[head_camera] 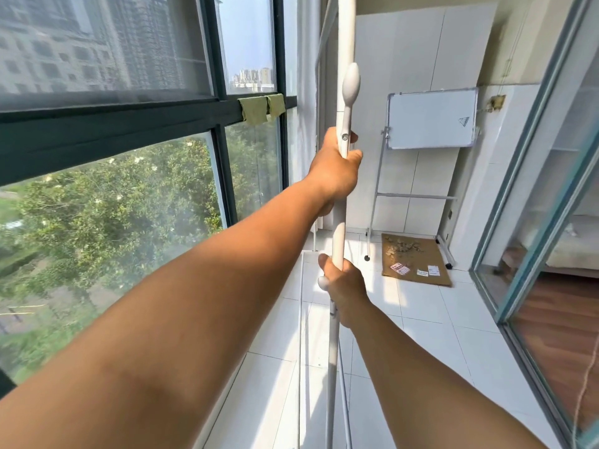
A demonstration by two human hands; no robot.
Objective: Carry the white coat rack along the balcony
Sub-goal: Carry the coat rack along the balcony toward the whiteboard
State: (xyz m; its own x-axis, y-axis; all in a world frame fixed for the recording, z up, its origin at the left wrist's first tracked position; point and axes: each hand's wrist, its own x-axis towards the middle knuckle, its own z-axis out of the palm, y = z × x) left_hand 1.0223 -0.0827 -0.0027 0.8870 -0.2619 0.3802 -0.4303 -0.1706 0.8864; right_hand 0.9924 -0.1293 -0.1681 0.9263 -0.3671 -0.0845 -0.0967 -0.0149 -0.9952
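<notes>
The white coat rack (339,234) stands as a tall upright pole in front of me, running from the top of the view down past the bottom edge. A rounded grey-white hook (351,82) sticks up from it on the right side. My left hand (335,171) is wrapped around the pole just below that hook's screw. Lower down, my right hand (343,286) grips the same pole. Both arms are stretched forward. The rack's base is out of sight.
Large dark-framed windows (223,105) line the left, with green cloths (262,108) hung on the frame. A whiteboard on a wheeled stand (431,119) and a cardboard sheet with debris (415,259) sit at the far end. A sliding glass door (531,202) runs along the right. White tiled floor (431,319).
</notes>
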